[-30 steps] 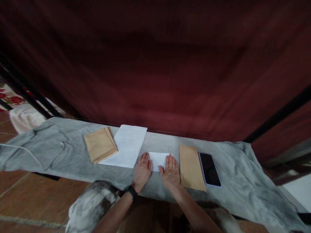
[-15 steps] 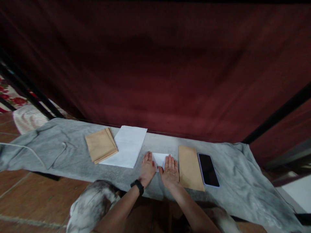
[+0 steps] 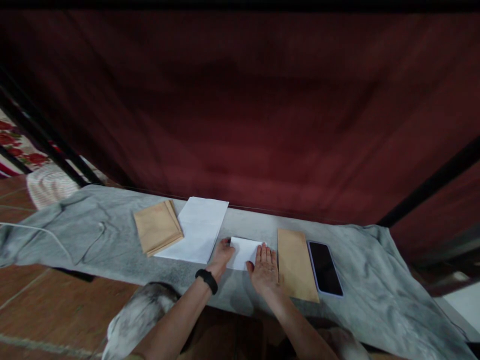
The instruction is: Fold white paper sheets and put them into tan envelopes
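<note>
A small folded sheet of white paper (image 3: 243, 254) lies on the grey cloth between my hands. My left hand (image 3: 222, 255), with a black band at the wrist, is turned on its side at the paper's left edge, its fingers curled together on that edge. My right hand (image 3: 264, 267) lies flat over the paper's right side, fingers stretched forward and the thumb apart. Just to the right of it is a brown paper envelope (image 3: 297, 265).
A stack of white sheets (image 3: 202, 227) lies to the left, partly under several folded brown envelopes (image 3: 156, 226). A phone (image 3: 325, 268) rests right of the single envelope. The grey cloth (image 3: 116, 240) also carries a white cable (image 3: 45, 230). A dark red curtain (image 3: 240, 125) hangs behind.
My left hand has gone from lying flat to being turned on its side with curled fingers at the paper's left edge. More of the paper shows. My right hand stays flat.
</note>
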### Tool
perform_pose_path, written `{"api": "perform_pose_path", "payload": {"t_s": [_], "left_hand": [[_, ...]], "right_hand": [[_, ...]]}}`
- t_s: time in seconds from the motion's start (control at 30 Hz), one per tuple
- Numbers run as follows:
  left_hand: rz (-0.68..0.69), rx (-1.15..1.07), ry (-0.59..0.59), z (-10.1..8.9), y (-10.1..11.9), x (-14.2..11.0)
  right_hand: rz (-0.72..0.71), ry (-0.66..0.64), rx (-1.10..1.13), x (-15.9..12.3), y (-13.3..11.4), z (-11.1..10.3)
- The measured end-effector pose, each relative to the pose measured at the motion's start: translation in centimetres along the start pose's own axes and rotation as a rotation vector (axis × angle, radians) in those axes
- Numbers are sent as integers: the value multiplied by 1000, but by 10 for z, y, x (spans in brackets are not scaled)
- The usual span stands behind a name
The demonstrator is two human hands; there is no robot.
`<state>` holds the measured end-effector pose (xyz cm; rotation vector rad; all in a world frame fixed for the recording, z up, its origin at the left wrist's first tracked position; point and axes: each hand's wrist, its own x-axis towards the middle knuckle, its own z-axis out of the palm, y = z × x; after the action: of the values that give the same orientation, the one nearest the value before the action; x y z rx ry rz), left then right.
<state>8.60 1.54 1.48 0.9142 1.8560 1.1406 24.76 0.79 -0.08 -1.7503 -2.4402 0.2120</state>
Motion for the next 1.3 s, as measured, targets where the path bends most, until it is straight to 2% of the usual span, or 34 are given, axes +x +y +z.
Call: {"api": "perform_pose_path", "payload": {"t_s": [0.1,0.2,0.27,0.33,0.47,0.63,0.8,1.03,1.17,1.3], "left_hand": [[-62,-137,-6,-6,3,-4],[-132,-254,-54,-14,8,-6],[-165,-313,-97,-20,13,-5],[-191,-349,-137,-26,19,-4],[-232,-348,-220,-37,27,-6],[-162,-241,-267,-42,25,-17],[-33,-38,-158,-34,13,-17],[40,289,-54,-23,0,-7],[67,439,-22,-21,-2,-9],[74,569,-6,-18,0,-13]], "right_hand": [[-51,-72,81,2,10,-14],[-245,-176,183,3,22,-32],[-338,-195,246,6,30,-43],[-312,-152,347,12,36,-53],[-123,-15,524,32,48,-63],[-13,45,583,47,53,-57],[62,54,563,50,46,-40],[160,43,426,47,35,-19],[147,12,254,42,29,-17],[76,82,84,35,19,-18]]}}
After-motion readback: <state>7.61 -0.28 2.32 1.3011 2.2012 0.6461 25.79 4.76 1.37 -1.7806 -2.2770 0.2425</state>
